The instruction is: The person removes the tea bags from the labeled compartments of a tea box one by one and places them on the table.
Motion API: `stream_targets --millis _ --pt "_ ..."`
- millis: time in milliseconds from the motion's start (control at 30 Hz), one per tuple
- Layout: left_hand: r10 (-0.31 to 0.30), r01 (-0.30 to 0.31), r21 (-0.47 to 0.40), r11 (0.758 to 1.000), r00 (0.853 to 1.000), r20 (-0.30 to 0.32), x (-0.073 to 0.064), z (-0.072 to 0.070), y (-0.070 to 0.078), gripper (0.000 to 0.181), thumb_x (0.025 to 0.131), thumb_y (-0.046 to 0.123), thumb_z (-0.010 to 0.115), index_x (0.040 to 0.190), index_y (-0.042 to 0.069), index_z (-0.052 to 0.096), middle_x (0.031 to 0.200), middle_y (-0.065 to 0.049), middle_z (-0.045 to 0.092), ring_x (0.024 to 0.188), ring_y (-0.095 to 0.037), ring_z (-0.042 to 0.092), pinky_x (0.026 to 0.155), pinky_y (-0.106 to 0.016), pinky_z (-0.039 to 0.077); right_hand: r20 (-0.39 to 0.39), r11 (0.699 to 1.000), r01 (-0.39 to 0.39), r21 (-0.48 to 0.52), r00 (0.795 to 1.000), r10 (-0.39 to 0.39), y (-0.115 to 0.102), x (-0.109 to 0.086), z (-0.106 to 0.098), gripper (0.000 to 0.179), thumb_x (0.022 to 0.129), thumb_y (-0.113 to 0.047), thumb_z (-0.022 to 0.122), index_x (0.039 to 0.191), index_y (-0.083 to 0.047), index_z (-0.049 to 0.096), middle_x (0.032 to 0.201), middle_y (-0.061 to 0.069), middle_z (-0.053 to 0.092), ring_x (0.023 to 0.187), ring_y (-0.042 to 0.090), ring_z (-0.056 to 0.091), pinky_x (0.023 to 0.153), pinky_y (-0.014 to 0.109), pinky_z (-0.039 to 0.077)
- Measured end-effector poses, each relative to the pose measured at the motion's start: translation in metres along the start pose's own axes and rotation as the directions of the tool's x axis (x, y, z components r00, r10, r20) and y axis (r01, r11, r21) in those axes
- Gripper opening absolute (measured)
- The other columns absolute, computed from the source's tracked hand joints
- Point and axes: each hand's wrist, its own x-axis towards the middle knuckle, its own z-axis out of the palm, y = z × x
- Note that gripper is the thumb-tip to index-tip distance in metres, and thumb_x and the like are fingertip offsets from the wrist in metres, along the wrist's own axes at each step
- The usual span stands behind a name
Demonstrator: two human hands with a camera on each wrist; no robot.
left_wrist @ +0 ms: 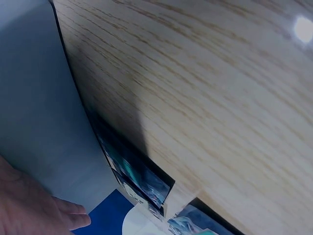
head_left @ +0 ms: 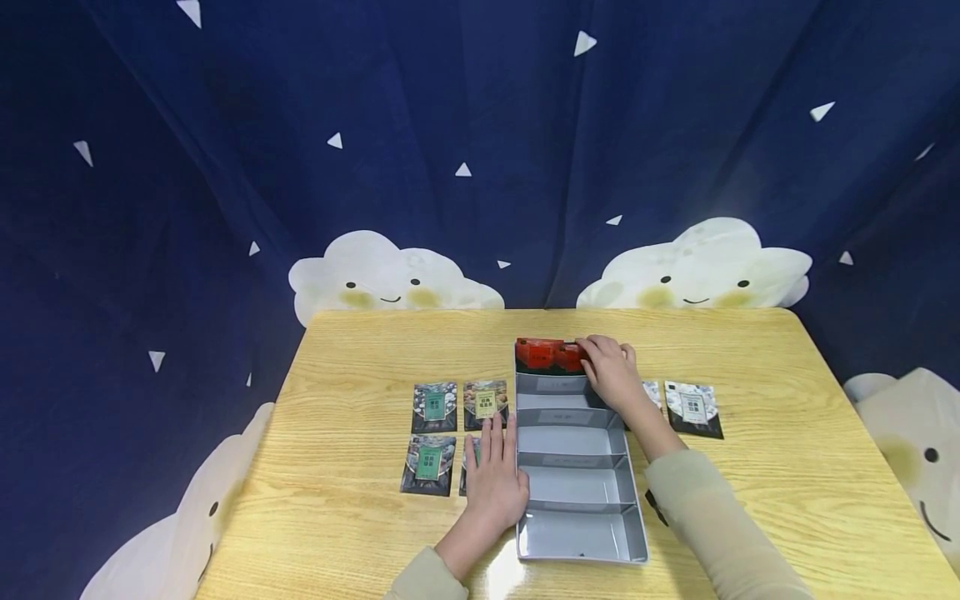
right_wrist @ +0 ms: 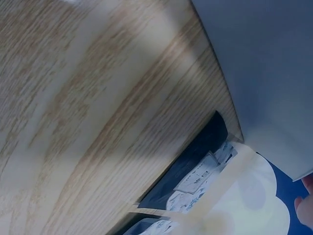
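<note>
A long grey box (head_left: pixel 581 546) with several compartments stands on the table. Two red-and-black packets, the left one (head_left: pixel 537 355) and the right one (head_left: pixel 569 357), stand side by side in its farthest compartment. My right hand (head_left: pixel 613 375) reaches over the box's far right corner, fingers and thumb bent at the right red packet's edge; its grip is partly hidden. My left hand (head_left: pixel 495 487) rests along the box's left side with fingers straight. The left wrist view shows this hand (left_wrist: pixel 36 210) beside the grey wall (left_wrist: pixel 49 112). Only fingertips (right_wrist: pixel 307 208) show in the right wrist view.
Left of the box lie packets with green labels (head_left: pixel 435 407) (head_left: pixel 428 465) and one with a yellow label (head_left: pixel 486 403); another is partly under my left hand. On the right lies a white-and-black packet (head_left: pixel 693 408), with another (head_left: pixel 652 392) partly behind my right arm. A dark blue curtain (head_left: pixel 480 108) hangs behind.
</note>
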Motion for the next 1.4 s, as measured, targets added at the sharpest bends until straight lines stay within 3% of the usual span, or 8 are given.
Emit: stream_targets --millis 400,767,933,1133,1400 --pt "0.002 -0.002 -0.021 1.0 1.0 -0.012 -0.001 0.0 0.0 0.068 0.089 0.023 0.043 0.148 0.008 0.011 0.152 -0.014 0.012 0.139 -0.031 0.011 0.107 -0.054 0.008 -0.034 0.999 0.032 -0.03 0.999 -0.033 -0.007 0.003 -0.001 0.012 0.084 -0.008 0.062 0.095 -0.01 0.066 0.095 0.006 0.062 0.097 0.028 0.05 0.085 0.051 0.028" --pt "0.002 -0.002 -0.029 1.0 1.0 -0.014 -0.001 0.0 0.0 0.068 0.089 0.023 0.043 0.148 0.008 0.011 0.152 -0.015 0.013 0.139 -0.031 0.01 0.107 -0.055 0.008 0.012 0.999 0.043 0.013 0.999 -0.043 -0.008 0.004 -0.003 0.009 0.086 -0.01 0.06 0.094 -0.011 0.066 0.09 0.006 0.065 0.09 0.026 0.058 0.086 0.052 0.029" --pt "0.003 -0.004 -0.026 1.0 1.0 -0.017 -0.001 0.0 0.0 0.068 0.089 0.023 0.043 0.147 0.008 0.013 0.151 -0.015 0.014 0.139 -0.031 0.011 0.107 -0.055 0.009 0.02 0.997 0.038 0.061 0.999 -0.04 -0.005 0.001 -0.009 0.011 0.088 -0.011 0.058 0.096 -0.01 0.064 0.096 0.008 0.065 0.093 0.027 0.057 0.085 0.052 0.027" --pt "0.002 -0.003 -0.028 1.0 1.0 -0.009 -0.001 0.001 -0.001 0.068 0.089 0.023 0.043 0.148 0.008 0.011 0.152 -0.015 0.012 0.139 -0.031 0.01 0.107 -0.055 0.008 -0.078 0.985 0.048 0.167 0.996 -0.036 -0.007 -0.002 -0.031 0.01 0.088 -0.01 0.057 0.097 -0.009 0.062 0.093 0.008 0.063 0.088 0.027 0.056 0.084 0.05 0.026" --pt "0.006 -0.006 -0.039 0.999 1.0 -0.018 0.0 0.001 0.0 0.068 0.089 0.023 0.043 0.147 0.008 0.012 0.151 -0.015 0.015 0.138 -0.031 0.011 0.107 -0.055 0.009 -0.258 0.971 0.078 0.225 0.966 -0.018 -0.009 -0.01 -0.062 0.011 0.083 -0.005 0.056 0.093 -0.006 0.06 0.089 0.009 0.061 0.083 0.028 0.054 0.083 0.052 0.026"
